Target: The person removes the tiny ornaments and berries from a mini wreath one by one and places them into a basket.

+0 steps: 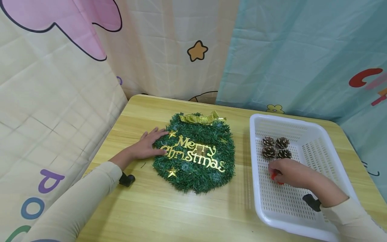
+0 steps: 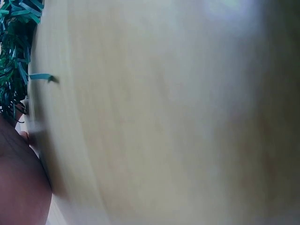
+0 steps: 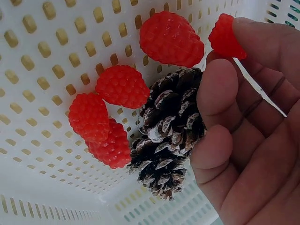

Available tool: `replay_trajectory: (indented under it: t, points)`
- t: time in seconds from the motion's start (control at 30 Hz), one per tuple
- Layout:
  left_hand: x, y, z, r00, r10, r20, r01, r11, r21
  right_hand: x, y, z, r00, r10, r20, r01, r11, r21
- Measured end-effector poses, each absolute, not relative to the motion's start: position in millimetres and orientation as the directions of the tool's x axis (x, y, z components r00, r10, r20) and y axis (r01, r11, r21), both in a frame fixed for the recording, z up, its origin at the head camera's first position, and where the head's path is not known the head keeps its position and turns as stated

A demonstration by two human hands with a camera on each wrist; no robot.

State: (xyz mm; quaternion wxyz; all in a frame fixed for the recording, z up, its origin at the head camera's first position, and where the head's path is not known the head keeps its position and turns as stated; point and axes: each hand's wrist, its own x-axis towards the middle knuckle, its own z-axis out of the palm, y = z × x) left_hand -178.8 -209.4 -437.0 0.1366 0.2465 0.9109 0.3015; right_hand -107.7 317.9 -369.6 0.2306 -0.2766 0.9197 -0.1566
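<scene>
A green tinsel wreath (image 1: pixel 196 181) with gold "Merry Christmas" lettering (image 1: pixel 193 154), gold stars and a gold bow (image 1: pixel 201 119) lies on the table. My left hand (image 1: pixel 148 145) rests against its left edge, fingers spread over the tinsel. Inside the white basket, my right hand (image 1: pixel 288 172) pinches a red artificial raspberry (image 3: pixel 225 36) between thumb and finger; a thin pale strip crosses the palm. Several more red raspberries (image 3: pixel 123 86) lie on the basket floor. Beside them sit several frosted pine cones (image 3: pixel 173 110), partly hidden by my fingers in the right wrist view.
The white perforated basket (image 1: pixel 255 174) stands at the table's right side, with raised walls around my right hand. Printed curtains (image 1: pixel 169 50) hang behind the wooden table (image 1: pixel 187 211) and along its left. A loose green tinsel strand (image 2: pixel 41 76) lies by the wreath.
</scene>
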Motion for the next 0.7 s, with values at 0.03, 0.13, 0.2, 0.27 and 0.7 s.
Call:
replay_trajectory:
  t: [0.03,0.13,0.2,0.27,0.7]
  points:
    - [-178.5,-209.4,-436.8,-0.841,0.533,-0.098,0.369,0.696,0.617,-107.6,317.8,-369.5,-0.741,-0.578,-0.342,-0.433,0.801,-0.413]
    - [-178.1,-209.3,-436.8,-0.841,0.533,-0.095,0.371,0.694,0.617,-107.4,317.6,-369.7,-0.743,-0.57,-0.352,-0.432,0.809,-0.399]
    - [-178.2,-209.4,-437.0,-0.84,0.534,-0.093,0.373,0.695,0.615,-107.5,317.1,-369.7,-0.745,-0.563,-0.358,-0.433,0.816,-0.383]
    - [-178.2,-209.4,-437.1,-0.842,0.531,-0.096,0.37,0.698,0.613,-107.3,316.5,-369.6,-0.747,-0.557,-0.362,-0.434,0.822,-0.37]
    - [-178.9,-209.3,-436.4,-0.84,0.533,-0.1,0.367,0.695,0.619,-107.6,315.7,-373.3,-0.744,-0.573,-0.343,-0.479,0.816,-0.323]
